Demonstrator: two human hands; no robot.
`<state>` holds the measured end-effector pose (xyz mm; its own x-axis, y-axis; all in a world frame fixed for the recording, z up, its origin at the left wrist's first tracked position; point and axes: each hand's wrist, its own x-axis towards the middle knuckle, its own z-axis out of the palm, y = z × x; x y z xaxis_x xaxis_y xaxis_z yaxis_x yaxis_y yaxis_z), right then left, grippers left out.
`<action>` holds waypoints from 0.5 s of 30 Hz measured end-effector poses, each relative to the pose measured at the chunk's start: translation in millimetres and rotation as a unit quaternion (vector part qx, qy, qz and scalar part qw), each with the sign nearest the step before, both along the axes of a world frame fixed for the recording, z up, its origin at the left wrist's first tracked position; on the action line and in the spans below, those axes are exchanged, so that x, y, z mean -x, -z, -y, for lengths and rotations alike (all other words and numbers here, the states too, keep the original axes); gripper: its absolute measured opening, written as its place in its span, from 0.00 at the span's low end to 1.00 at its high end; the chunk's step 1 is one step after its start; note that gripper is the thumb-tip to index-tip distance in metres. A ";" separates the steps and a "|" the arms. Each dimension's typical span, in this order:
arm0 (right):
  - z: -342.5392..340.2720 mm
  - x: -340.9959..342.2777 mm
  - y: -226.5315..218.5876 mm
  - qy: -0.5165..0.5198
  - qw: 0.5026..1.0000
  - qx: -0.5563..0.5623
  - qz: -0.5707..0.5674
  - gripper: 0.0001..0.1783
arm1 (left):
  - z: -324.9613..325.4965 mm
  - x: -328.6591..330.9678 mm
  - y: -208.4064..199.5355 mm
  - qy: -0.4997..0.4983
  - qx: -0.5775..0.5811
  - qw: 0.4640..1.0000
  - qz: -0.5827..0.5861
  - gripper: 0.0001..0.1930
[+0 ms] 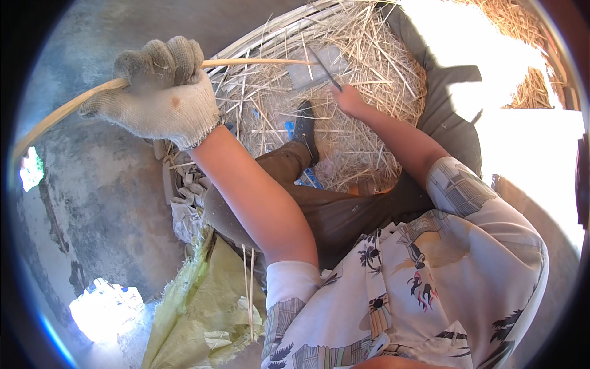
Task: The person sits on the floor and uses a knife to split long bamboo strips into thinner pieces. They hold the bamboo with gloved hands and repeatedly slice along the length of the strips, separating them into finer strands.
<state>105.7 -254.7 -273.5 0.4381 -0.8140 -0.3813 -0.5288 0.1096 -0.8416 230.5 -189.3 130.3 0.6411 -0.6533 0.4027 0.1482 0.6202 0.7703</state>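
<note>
My left hand (pixel 161 92), in a soiled white knit glove, is closed around a long pale strip (pixel 255 61) that looks like split bamboo. One end of the strip bends down to the far left; the other reaches right, over the litter. My bare right hand (pixel 352 102) grips a knife (pixel 327 72) with a narrow dark blade, its handle mostly hidden in my fingers. The blade slants up and left, and it meets or crosses the strip's right end; whether they touch, I cannot tell.
Pale shavings (pixel 381 80) cover the ground around a flat grey block (pixel 301 75). Longer strips (pixel 270 27) curve along the far side. My dark shoe (pixel 304 132) stands among the shavings. A yellow-green sack (pixel 215 301) lies at lower left, beside a grey wall (pixel 104 227).
</note>
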 end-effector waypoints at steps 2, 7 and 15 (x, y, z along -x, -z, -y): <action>3.2 24.7 24.2 -0.035 0.998 0.026 -0.038 0.35 | 2.8 6.5 -2.5 -0.065 -0.009 0.998 -0.009 0.42; 2.8 9.1 -29.4 -0.041 0.994 -0.099 -0.026 0.33 | 3.7 4.4 -4.9 -0.160 -0.024 0.987 0.012 0.40; -30.3 -11.2 -84.0 -0.094 0.986 0.093 0.100 0.30 | -3.4 -13.3 5.5 -0.245 -0.031 0.968 0.048 0.30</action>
<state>117.0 -224.3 -189.5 0.6398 -0.7585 -0.1238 -0.3458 -0.1402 -0.9278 243.9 -185.9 124.8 0.8417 -0.3049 0.4456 -0.2256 0.5511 0.8034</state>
